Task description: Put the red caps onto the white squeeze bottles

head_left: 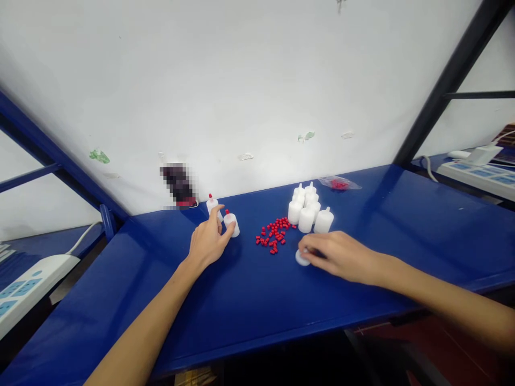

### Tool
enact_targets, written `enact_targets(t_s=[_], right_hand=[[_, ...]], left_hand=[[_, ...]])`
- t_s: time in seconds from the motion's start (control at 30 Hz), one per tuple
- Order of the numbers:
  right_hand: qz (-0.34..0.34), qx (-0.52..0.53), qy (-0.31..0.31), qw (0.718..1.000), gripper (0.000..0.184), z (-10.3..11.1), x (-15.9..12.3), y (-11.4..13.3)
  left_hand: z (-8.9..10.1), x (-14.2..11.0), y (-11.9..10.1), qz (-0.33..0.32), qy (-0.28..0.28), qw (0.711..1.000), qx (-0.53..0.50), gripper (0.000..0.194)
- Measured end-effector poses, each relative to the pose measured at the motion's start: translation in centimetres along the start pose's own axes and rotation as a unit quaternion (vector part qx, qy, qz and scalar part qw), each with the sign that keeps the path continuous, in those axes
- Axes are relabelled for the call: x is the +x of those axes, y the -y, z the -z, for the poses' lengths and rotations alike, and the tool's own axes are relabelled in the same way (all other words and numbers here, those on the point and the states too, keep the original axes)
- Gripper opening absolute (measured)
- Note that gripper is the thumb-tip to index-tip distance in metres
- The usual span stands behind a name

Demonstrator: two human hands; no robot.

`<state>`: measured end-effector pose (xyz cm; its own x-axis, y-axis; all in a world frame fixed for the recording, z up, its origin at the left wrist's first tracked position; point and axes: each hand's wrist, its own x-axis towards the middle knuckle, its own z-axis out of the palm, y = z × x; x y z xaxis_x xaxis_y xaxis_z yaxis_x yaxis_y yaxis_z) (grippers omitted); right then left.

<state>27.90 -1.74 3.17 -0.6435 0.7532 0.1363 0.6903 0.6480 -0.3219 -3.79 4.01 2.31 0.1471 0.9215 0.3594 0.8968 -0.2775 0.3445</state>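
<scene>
My left hand (209, 238) is at the left of the table, thumb and index finger apart. Its thumb overlaps a small white bottle (233, 229) with a red cap; whether they touch, I cannot tell. The index finger passes in front of a second red-capped white bottle (211, 203). My right hand (336, 254) is closed on a white bottle (302, 258), tilted so that its round base shows; its nozzle is hidden by the fingers. Loose red caps (276, 233) lie scattered between the hands. Behind my right hand stand several white bottles (306, 219) with bare nozzles.
A clear plastic bag (340, 184) with red pieces lies at the back of the blue table (249, 300), against the white wall. A blurred dark object (179, 185) leans at the back left. Power strips (28, 289) sit beyond the metal frame posts.
</scene>
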Motion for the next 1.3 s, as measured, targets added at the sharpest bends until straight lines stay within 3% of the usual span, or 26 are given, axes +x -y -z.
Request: enact_targets(t_s=[0.13,0.37,0.73,1.0,1.13,1.3], right_hand=[[-0.054,-0.043,-0.039,0.997,0.02,-0.1,-0.5,-2.2],[-0.043,-0.11,-0.043,0.992,0.024,-0.3,1.2,-3.8],[-0.053,-0.195,-0.04,0.979,0.033,-0.5,3.1,-5.8],[-0.014,-0.251,-0.06,0.966,0.028,0.3,5.1,-2.9],[-0.073,-0.249,-0.023,0.965,0.033,0.4,6.9,-1.9],[-0.111,-0.236,-0.015,0.965,0.038,0.1,8.0,-3.3]], left_hand=[[-0.4,-0.1,-0.4,-0.012,0.007,0.999,0.03,0.032],[-1.5,-0.7,-0.3,-0.063,-0.032,0.997,-0.033,0.024],[-1.9,-0.8,0.0,-0.07,0.007,0.994,-0.082,0.023],[-2.0,-0.6,0.0,-0.065,0.026,0.994,-0.09,0.022],[-2.0,-0.6,0.1,-0.061,0.031,0.993,-0.095,0.023],[-1.9,-0.7,-0.1,-0.065,0.038,0.992,-0.104,0.024]])
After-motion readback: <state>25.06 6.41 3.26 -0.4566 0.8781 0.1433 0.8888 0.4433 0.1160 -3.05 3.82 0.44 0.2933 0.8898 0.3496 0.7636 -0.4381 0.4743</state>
